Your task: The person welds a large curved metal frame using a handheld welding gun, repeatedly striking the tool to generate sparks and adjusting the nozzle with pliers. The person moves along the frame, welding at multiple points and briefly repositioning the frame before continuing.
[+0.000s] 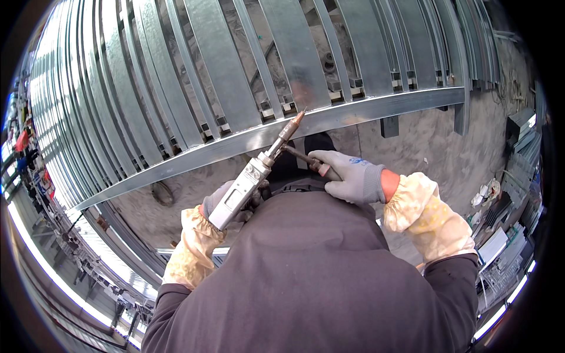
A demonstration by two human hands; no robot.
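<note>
A handheld welding gun [240, 189] with a light grey, boxy body and a copper-coloured nozzle slants up and to the right in front of my torso. My left hand [216, 196], in a grey glove, is wrapped around its rear body, which hides most of the fingers. My right hand [351, 175], also gloved, grips a dark side handle [306, 156] with a reddish collar; this rod meets the gun behind its nozzle. The tip reaches the near steel rail of a metal frame [376, 109], beside a discoloured patch on one slat. Whether it touches cannot be seen.
Many flat steel slats [218, 65] run away from the near rail, with small blocks in the gaps at their ends. Concrete floor [412, 141] lies below. Metal parts and scrap [506, 235] are piled at the right. A ring-shaped object [163, 193] lies under the rail, left.
</note>
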